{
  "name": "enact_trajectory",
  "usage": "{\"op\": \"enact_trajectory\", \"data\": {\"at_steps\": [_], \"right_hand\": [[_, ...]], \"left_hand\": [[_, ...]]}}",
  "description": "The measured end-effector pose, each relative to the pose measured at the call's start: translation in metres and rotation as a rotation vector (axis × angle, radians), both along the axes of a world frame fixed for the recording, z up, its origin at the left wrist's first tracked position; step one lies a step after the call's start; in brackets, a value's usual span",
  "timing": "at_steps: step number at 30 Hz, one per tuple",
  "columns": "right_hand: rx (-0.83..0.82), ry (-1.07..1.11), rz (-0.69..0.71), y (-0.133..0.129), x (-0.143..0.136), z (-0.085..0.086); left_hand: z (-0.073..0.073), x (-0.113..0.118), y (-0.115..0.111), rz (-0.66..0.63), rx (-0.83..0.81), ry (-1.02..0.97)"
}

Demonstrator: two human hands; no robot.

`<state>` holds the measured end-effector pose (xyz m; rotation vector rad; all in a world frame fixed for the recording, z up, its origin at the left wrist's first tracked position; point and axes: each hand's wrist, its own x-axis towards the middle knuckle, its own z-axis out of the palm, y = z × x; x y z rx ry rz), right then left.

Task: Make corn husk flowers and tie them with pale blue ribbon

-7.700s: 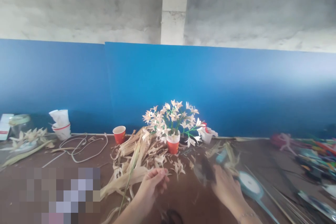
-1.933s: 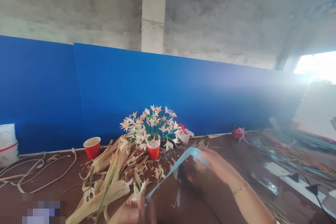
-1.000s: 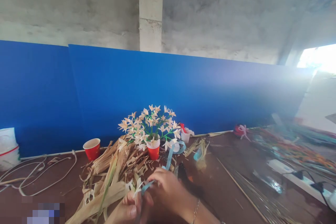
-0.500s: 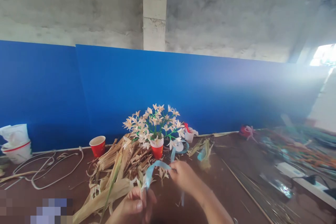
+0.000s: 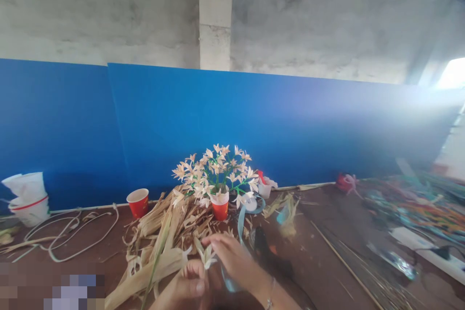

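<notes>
Left hand (image 5: 187, 283) low at the near edge of the tabletop (image 5: 316, 266), about mid-length. Thumb and forefinger pinch a single pale flower (image 5: 206, 256) at its base; petals point up and outward, clear of the tabletop. Right hand (image 5: 234, 259) just beside it, fingers drawn close together and reaching to the petals – cannot tell whether they grip anything. Bracelet (image 5: 271, 293) on the right wrist.

Pale blue ribbon (image 5: 241, 223) runs from its roll (image 5: 250, 202), toward the far edge, down behind the right hand; a loop of it shows again below the palm.

Left of the hands, a heap of dry husks (image 5: 163, 247) spreads from near the far edge to the near edge. Behind the hands, a red-and-white cup (image 5: 220, 210) stands upright, holding a bunch of pale flowers (image 5: 218, 169) on green stems. Red paper cup (image 5: 138, 205) upright at the far edge, left of the heap; white cord (image 5: 85, 240) in loose loops farther left, near a white tub (image 5: 31, 210) with a red band.

Right of the hands: a dark object (image 5: 260, 242), too blurred to name. Toward the right end – thin sticks (image 5: 341, 261), a white power strip (image 5: 425, 251), a tangle of coloured strands (image 5: 428, 218).
</notes>
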<state>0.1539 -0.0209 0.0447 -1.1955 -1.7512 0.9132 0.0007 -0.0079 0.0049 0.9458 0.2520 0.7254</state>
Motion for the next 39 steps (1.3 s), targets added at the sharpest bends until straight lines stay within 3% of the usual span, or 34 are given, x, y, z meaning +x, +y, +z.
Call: {"op": "enact_trajectory", "data": {"at_steps": [4, 7, 11, 16, 20, 23, 27, 33, 39], "right_hand": [[-0.012, -0.074, 0.011, -0.003, 0.0, -0.014], [0.008, -0.076, -0.103, -0.002, 0.004, -0.022], [0.029, 0.008, -0.205, 0.004, 0.014, -0.029], [-0.051, 0.094, -0.153, 0.006, 0.021, -0.028], [-0.261, 0.232, 0.003, 0.003, 0.018, -0.025], [-0.31, 0.237, 0.102, 0.003, 0.015, -0.026], [-0.374, 0.185, 0.046, 0.007, 0.017, -0.029], [-0.535, 0.277, -0.037, 0.004, 0.02, -0.029], [-0.676, 0.364, 0.044, 0.0, 0.015, -0.03]], "left_hand": [[-0.002, 0.0, 0.001, 0.01, -0.022, 0.006], [-0.006, 0.0, 0.003, 0.023, -0.043, 0.045], [-0.01, 0.002, 0.006, 0.163, -0.085, 0.053], [-0.003, 0.001, 0.006, 0.287, -0.13, 0.063], [-0.001, 0.002, 0.004, 0.251, -0.114, 0.145], [-0.005, 0.004, 0.005, 0.183, -0.091, 0.223], [-0.009, 0.005, 0.008, 0.185, -0.069, 0.255], [-0.008, 0.004, 0.009, 0.177, -0.036, 0.321], [-0.009, 0.006, 0.008, 0.165, 0.0, 0.276]]}}
